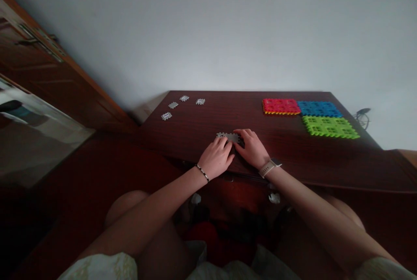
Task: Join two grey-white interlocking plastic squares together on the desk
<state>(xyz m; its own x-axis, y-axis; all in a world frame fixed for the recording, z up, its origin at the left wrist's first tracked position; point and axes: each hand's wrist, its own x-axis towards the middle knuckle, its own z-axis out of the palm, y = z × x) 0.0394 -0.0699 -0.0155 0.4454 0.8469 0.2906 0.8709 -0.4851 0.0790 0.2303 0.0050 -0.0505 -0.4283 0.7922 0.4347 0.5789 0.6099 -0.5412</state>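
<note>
Grey interlocking puzzle tiles [232, 137] with toothed edges lie near the front of the dark table, seemingly two side by side. My left hand [216, 158] has its curled fingers pressed on the left part of them, hiding much of that piece. At the right end, my right hand [253, 148] grips the edge between thumb and fingers. Whether the two pieces are fully joined I cannot tell.
Several loose grey tiles, one of them a patterned tile [166, 116], lie at the table's [228, 115] back left. Red panels [282, 106] over yellow, a blue panel [319, 108] and a green panel [330, 127] lie at the right. A wall [234, 32] stands behind; a wooden door [58, 67] is at left.
</note>
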